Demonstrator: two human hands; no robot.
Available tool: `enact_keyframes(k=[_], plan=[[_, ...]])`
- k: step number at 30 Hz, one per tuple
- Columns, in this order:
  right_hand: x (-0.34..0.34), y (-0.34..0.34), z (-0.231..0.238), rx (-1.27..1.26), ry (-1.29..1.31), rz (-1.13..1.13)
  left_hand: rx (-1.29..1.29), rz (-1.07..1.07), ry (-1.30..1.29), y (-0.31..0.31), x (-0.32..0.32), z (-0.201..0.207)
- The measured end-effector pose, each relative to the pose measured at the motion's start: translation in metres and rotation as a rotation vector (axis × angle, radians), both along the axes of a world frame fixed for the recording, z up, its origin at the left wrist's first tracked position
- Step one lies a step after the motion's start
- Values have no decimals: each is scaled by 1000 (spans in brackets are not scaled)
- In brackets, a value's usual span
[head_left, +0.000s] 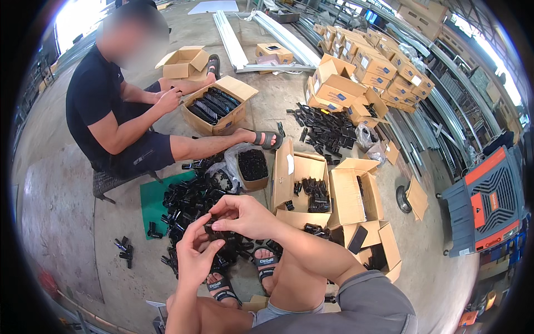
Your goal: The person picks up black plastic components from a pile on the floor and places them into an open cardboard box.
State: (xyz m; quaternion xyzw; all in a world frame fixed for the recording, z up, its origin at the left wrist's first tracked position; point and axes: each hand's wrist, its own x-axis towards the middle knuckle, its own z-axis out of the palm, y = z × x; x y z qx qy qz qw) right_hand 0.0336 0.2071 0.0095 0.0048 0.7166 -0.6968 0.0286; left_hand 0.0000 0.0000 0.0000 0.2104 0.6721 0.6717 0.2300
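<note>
Above a heap of black plastic parts, my two hands meet in front of me. Between their fingertips is a small black plastic part, mostly covered by the fingers, so its exact shape cannot be made out. My left hand pinches it from the left and below, with the palm turned toward me. From the right, my right hand grips it between thumb and fingers. The heap lies partly on a green sheet on the floor.
A co-worker sits at the left, hands together, beside a carton of black parts. Open cartons stand right of the heap. A phone rests on one. Farther off are another black pile, stacked cartons and a grey-orange machine.
</note>
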Motion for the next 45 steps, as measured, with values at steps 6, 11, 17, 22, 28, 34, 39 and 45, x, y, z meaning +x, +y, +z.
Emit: enact_keyframes(k=[6, 11, 17, 22, 28, 34, 39, 45], plan=[[4, 2, 5, 10, 42, 22, 21, 76, -48, 9, 11, 6], [3, -7, 12, 36, 64, -21, 96, 78, -199, -1, 1, 4], [6, -18, 12, -74, 81, -127, 177, 122, -223, 4, 5, 6], [6, -18, 12, -1, 90, -155, 149, 82, -191, 2, -1, 4], [12, -9, 15, 53, 135, -202, 113, 43, -155, 9, 3, 2], [-1, -23, 19, 28, 143, -125, 171, 86, -130, -6, 2, 4], [19, -8, 29, 39, 178, -167, 132, -20, 12, 11, 6, 12], [15, -23, 22, -56, 244, -119, 174, 41, 84, -5, 10, 13]])
